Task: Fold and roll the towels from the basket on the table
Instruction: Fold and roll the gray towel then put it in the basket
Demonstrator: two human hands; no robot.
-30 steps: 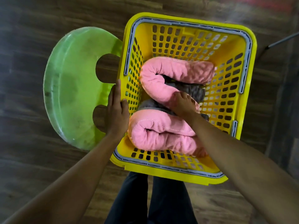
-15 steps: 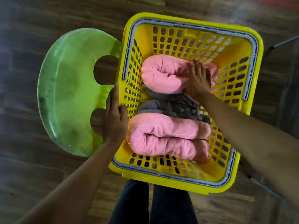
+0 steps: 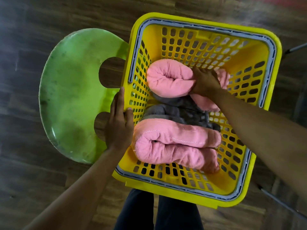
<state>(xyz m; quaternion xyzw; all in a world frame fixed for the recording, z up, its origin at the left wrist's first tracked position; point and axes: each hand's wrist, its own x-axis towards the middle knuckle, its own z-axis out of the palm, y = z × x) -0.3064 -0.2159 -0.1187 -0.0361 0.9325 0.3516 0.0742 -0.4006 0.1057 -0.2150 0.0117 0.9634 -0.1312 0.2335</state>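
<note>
towels (image 3: 176,146) in basket (image 3: 249,200), stool (image 3: 71,90) left

Soft cloth in hard plastic.
The far pink towel (image 3: 169,78) that my right hand (image 3: 205,82) grips is plush, matt terry, as is the near pink towel (image 3: 174,143) with its white-stitched hem. The grey towel (image 3: 174,113) looks fuzzy. The yellow basket (image 3: 207,27) is smooth moulded plastic, the green stool (image 3: 74,90) scuffed, faintly glossy plastic, the floor (image 3: 33,180) dull wood-grain planks.

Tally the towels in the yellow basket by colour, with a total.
Pink towels: 2, far pink towel gripped by the right hand, near pink towel
Grey towels: 1, grey towel between them
Total: 3
</note>
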